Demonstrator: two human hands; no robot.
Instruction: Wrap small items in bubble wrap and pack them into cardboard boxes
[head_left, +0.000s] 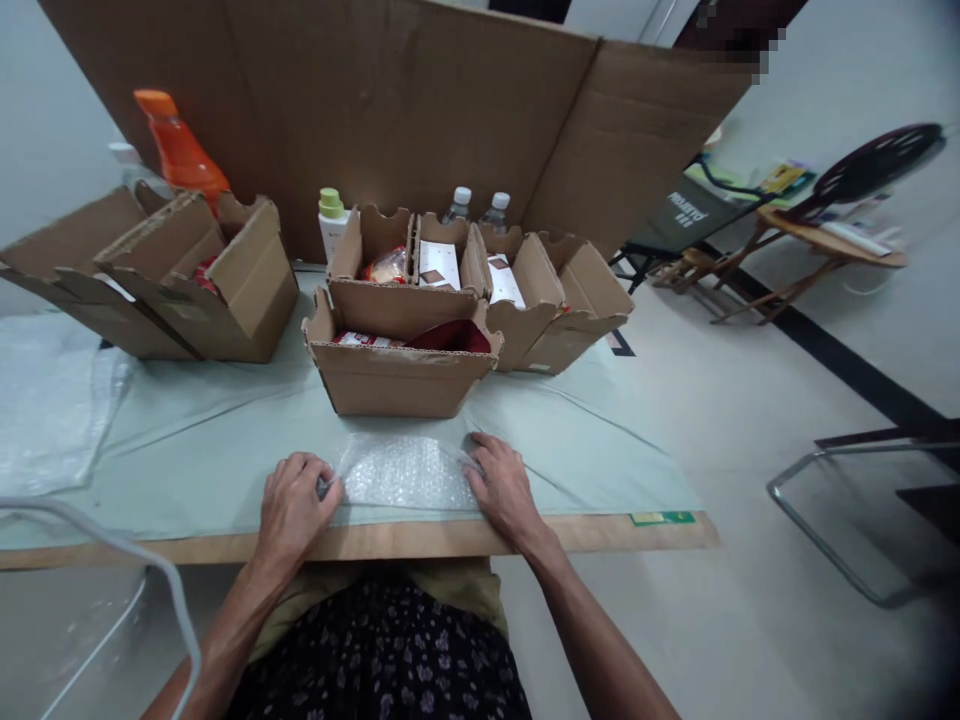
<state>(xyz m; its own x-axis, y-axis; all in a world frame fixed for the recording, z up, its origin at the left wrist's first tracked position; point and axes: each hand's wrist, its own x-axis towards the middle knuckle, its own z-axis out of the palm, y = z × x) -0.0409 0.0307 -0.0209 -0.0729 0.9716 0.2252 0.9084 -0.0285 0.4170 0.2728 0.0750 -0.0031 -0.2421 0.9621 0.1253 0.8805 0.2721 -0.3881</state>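
A clear sheet of bubble wrap (405, 472) lies on the pale green cloth near the table's front edge, between my two hands. At its left end, my left hand (298, 498) is closed with its fingers curled against the thumb. A small dark grey patch shows between them, too unclear to name. My right hand (501, 487) pinches the right end of the bubble wrap between thumb and fingers. Just beyond the wrap stands a cardboard bin (397, 378) holding a dark red item and a red-and-white packet.
More cardboard bins (525, 340) stand behind, with packets and white boxes inside. Other bins (255, 300) and an orange bottle (184, 150) are at left, near more bubble wrap (52, 400). A tall cardboard panel (375, 110) backs the table. A cable (161, 560) crosses lower left.
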